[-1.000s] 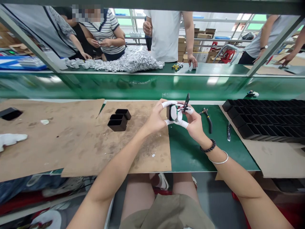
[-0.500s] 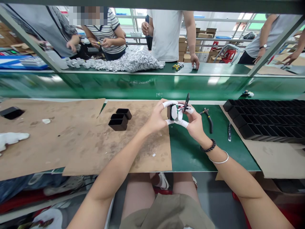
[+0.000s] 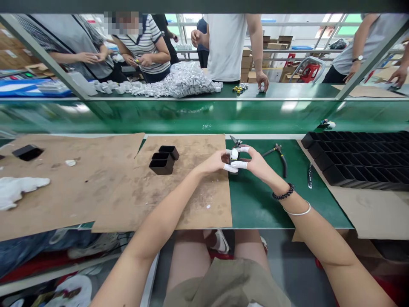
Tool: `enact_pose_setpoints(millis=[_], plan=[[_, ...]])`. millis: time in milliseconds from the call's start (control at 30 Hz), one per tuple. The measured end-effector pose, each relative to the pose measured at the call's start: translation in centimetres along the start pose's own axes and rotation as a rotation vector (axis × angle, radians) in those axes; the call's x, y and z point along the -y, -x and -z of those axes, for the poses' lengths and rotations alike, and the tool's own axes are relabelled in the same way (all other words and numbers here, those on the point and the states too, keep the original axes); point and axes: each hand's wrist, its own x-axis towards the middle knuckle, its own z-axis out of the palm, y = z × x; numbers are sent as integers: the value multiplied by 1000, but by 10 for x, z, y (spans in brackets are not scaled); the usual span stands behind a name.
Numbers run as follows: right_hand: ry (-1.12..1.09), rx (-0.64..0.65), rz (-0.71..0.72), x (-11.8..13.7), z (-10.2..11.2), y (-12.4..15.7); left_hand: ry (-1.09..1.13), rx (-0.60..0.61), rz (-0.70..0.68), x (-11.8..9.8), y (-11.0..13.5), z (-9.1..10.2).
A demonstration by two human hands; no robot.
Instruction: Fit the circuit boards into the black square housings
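Observation:
My left hand (image 3: 216,163), with white covers on its fingertips, closes around one side of a small black plastic case (image 3: 235,171). Opposite it, my right hand (image 3: 254,161) grips the same case with covered fingertips. A rounded white part (image 3: 234,154) shows at the top of the case between the fingers. Behind it a dark flat piece (image 3: 235,140) sticks up at an angle. Fingers hide much of the case. Pliers (image 3: 283,164) with black handles lie to the right of my right hand, and a small slim tool (image 3: 309,175) lies beyond them.
Open black cases (image 3: 162,163) stand on brown cardboard (image 3: 128,192) at left. Rows of black cases (image 3: 361,162) fill the right side. A white cloth or glove (image 3: 22,189) lies far left. Across the green conveyor belt (image 3: 153,115), people work beside piled white parts (image 3: 188,81).
The case has been lowered toward the table and turned, so its circuit board and wires no longer show. Both hands have stayed on it, and the view has shifted slightly.

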Motion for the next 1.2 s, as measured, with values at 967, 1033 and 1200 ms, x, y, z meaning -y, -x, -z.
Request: enact_pose_setpoints(millis=[967, 1033, 1200], plan=[[-6, -59, 171, 9, 21, -8, 167, 99, -59, 14, -3, 1], [-4, -129, 135, 7, 20, -9, -65, -102, -145, 15, -5, -13], [123, -245, 168, 0, 15, -8, -637, -553, -244, 25, -7, -38]])
